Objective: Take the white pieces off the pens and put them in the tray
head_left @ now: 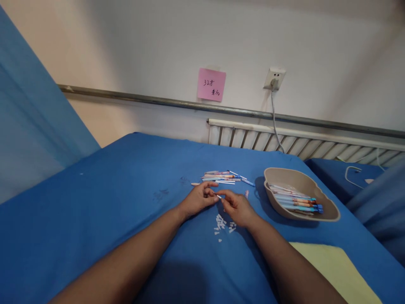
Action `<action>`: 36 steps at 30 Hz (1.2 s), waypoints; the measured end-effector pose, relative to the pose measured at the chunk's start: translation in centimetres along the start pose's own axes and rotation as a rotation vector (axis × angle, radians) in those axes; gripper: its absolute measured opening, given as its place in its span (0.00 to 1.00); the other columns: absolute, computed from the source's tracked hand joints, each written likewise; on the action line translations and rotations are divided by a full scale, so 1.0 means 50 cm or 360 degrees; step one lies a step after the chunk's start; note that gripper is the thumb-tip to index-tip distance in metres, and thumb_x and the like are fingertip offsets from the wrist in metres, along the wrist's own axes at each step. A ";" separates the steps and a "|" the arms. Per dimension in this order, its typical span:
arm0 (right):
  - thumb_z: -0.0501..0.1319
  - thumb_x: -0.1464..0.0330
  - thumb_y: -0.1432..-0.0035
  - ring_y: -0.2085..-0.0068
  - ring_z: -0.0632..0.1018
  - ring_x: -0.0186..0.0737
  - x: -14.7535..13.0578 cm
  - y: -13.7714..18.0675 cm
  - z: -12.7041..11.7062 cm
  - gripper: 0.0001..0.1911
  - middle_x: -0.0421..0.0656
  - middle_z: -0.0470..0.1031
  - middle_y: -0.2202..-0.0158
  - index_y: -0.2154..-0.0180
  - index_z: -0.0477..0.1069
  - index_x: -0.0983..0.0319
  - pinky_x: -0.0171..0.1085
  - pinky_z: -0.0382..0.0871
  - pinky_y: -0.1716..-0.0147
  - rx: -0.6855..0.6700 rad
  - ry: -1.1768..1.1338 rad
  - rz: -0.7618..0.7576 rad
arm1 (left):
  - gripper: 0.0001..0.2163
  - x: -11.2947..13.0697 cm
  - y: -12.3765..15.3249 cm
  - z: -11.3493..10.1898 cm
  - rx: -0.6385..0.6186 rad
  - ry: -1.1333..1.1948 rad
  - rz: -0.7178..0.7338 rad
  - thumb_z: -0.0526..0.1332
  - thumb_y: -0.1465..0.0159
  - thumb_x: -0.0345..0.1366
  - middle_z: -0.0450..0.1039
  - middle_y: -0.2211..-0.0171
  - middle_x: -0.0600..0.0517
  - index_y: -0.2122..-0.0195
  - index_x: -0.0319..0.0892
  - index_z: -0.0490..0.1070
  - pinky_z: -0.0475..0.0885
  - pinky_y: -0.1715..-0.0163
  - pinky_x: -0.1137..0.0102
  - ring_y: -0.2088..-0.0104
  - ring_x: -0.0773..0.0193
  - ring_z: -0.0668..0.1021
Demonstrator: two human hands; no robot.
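Note:
Close together above the blue cloth, my two hands meet at a thin white stick-like piece, perhaps a pen refill. My left hand pinches one end between thumb and fingers, its other fingers curled. Thumb and forefinger of my right hand are closed on the other end. Fingers cover most of the piece, so its full shape is hidden. Just beyond the hands lies a loose pile of pens with thin white refills among them. Small white scraps are scattered below the hands. A small pink piece lies beside my right hand.
A beige basin holding several pens stands to the right. A pale yellow sheet lies by my right forearm. Behind the blue-covered surface are a radiator, a metal rail and a plugged-in cable. Blue curtains hang at both sides.

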State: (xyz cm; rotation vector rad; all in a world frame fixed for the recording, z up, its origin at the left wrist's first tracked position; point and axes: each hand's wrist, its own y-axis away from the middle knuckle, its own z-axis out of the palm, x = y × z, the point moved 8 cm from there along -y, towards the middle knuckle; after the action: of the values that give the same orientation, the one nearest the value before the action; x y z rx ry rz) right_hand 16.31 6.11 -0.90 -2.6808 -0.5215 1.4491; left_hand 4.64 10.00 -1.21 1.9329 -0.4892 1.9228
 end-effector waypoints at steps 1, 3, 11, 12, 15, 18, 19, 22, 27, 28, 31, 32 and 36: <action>0.51 0.66 0.41 0.81 0.64 0.31 0.007 -0.002 -0.003 0.16 0.34 0.63 0.81 0.53 0.68 0.58 0.29 0.56 0.80 0.0036 -0.0048 0.0032 | 0.24 0.002 -0.002 -0.008 0.0026 0.0000 -0.0002 0.69 0.53 0.38 0.70 0.77 0.57 0.55 0.39 0.66 0.65 0.75 0.75 0.78 0.72 0.71; 0.51 0.64 0.41 0.81 0.63 0.31 0.022 -0.006 -0.016 0.16 0.33 0.60 0.82 0.53 0.68 0.59 0.29 0.56 0.80 0.0136 -0.0128 0.0093 | 0.24 0.007 -0.007 -0.047 0.0217 -0.0032 0.0001 0.67 0.51 0.41 0.70 0.76 0.56 0.54 0.39 0.66 0.65 0.77 0.74 0.80 0.72 0.70; 0.53 0.62 0.44 0.81 0.64 0.33 0.074 -0.018 -0.056 0.16 0.34 0.62 0.83 0.55 0.68 0.61 0.31 0.58 0.80 0.0349 -0.0327 0.0232 | 0.12 0.020 -0.018 -0.238 0.0973 -0.0558 0.0113 0.61 0.50 0.40 0.72 0.72 0.52 0.66 0.39 0.72 0.66 0.72 0.72 0.72 0.65 0.73; 0.53 0.63 0.44 0.81 0.64 0.33 0.075 -0.018 -0.055 0.16 0.34 0.62 0.83 0.56 0.68 0.61 0.32 0.58 0.80 0.0342 -0.0326 0.0227 | 0.11 0.021 -0.019 -0.244 0.0975 -0.0625 0.0117 0.61 0.50 0.39 0.73 0.72 0.52 0.67 0.40 0.72 0.66 0.71 0.71 0.71 0.64 0.73; 0.53 0.63 0.44 0.80 0.65 0.34 0.073 -0.018 -0.048 0.16 0.34 0.62 0.83 0.56 0.69 0.60 0.32 0.58 0.79 0.0305 -0.0325 0.0214 | 0.08 0.026 -0.018 -0.235 0.0889 -0.0816 0.0115 0.62 0.50 0.39 0.73 0.74 0.53 0.71 0.42 0.74 0.65 0.68 0.70 0.71 0.62 0.72; 0.53 0.63 0.44 0.81 0.64 0.33 0.073 -0.017 -0.042 0.15 0.34 0.62 0.82 0.56 0.69 0.60 0.31 0.57 0.80 0.0291 -0.0299 0.0225 | 0.07 0.033 -0.016 -0.200 0.0715 -0.0997 0.0128 0.65 0.53 0.39 0.73 0.75 0.53 0.74 0.44 0.76 0.64 0.66 0.69 0.71 0.60 0.72; 0.52 0.63 0.44 0.81 0.63 0.33 0.074 -0.017 -0.041 0.15 0.34 0.61 0.83 0.56 0.69 0.59 0.31 0.56 0.81 0.0289 -0.0295 0.0230 | 0.07 0.038 -0.015 -0.186 0.0657 -0.1107 0.0155 0.66 0.54 0.39 0.73 0.74 0.52 0.74 0.45 0.76 0.64 0.65 0.68 0.69 0.59 0.72; 0.52 0.64 0.44 0.81 0.63 0.33 0.073 -0.017 -0.038 0.14 0.34 0.61 0.83 0.57 0.69 0.59 0.31 0.57 0.80 0.0270 -0.0312 0.0227 | 0.06 0.049 -0.015 -0.147 0.0501 -0.1516 0.0220 0.65 0.50 0.37 0.73 0.71 0.50 0.71 0.45 0.74 0.62 0.62 0.67 0.66 0.57 0.72; 0.52 0.65 0.43 0.80 0.64 0.32 0.057 -0.015 -0.033 0.15 0.33 0.59 0.83 0.56 0.69 0.60 0.31 0.57 0.79 0.0154 -0.0238 0.0189 | 0.04 0.046 -0.016 -0.110 0.0260 -0.1569 0.0230 0.58 0.42 0.35 0.73 0.71 0.50 0.69 0.44 0.72 0.62 0.64 0.67 0.66 0.58 0.72; 0.52 0.65 0.43 0.80 0.64 0.32 0.055 -0.015 -0.032 0.15 0.33 0.59 0.83 0.56 0.69 0.60 0.30 0.57 0.79 0.0137 -0.0223 0.0187 | 0.05 0.047 -0.015 -0.102 0.0214 -0.1527 0.0256 0.58 0.42 0.35 0.74 0.69 0.50 0.67 0.44 0.72 0.62 0.63 0.67 0.65 0.58 0.72; 0.53 0.66 0.43 0.80 0.63 0.32 0.052 -0.013 -0.032 0.15 0.33 0.59 0.83 0.55 0.70 0.60 0.30 0.56 0.79 0.0126 -0.0190 0.0177 | 0.08 0.050 -0.009 -0.075 0.0099 -0.1511 0.0343 0.62 0.44 0.38 0.74 0.63 0.49 0.63 0.46 0.73 0.61 0.58 0.66 0.61 0.56 0.71; 0.53 0.66 0.43 0.80 0.64 0.32 0.052 -0.012 -0.033 0.15 0.33 0.59 0.83 0.56 0.70 0.60 0.30 0.57 0.79 0.0128 -0.0180 0.0173 | 0.08 0.051 -0.007 -0.068 0.0075 -0.1548 0.0363 0.62 0.44 0.39 0.74 0.62 0.49 0.63 0.46 0.73 0.60 0.57 0.65 0.60 0.56 0.71; 0.53 0.67 0.43 0.80 0.63 0.31 0.047 -0.009 -0.034 0.15 0.33 0.61 0.82 0.56 0.71 0.60 0.30 0.56 0.79 0.0108 -0.0160 0.0162 | 0.07 0.049 -0.004 -0.048 0.0018 -0.1675 0.0390 0.58 0.40 0.41 0.73 0.68 0.49 0.68 0.44 0.72 0.61 0.61 0.67 0.65 0.57 0.71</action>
State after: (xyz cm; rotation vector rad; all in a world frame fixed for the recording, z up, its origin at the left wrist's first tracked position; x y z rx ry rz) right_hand 18.75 7.49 -1.77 -2.6283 -0.3389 1.6037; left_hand 2.67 11.40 1.22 2.8825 -1.0054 0.8352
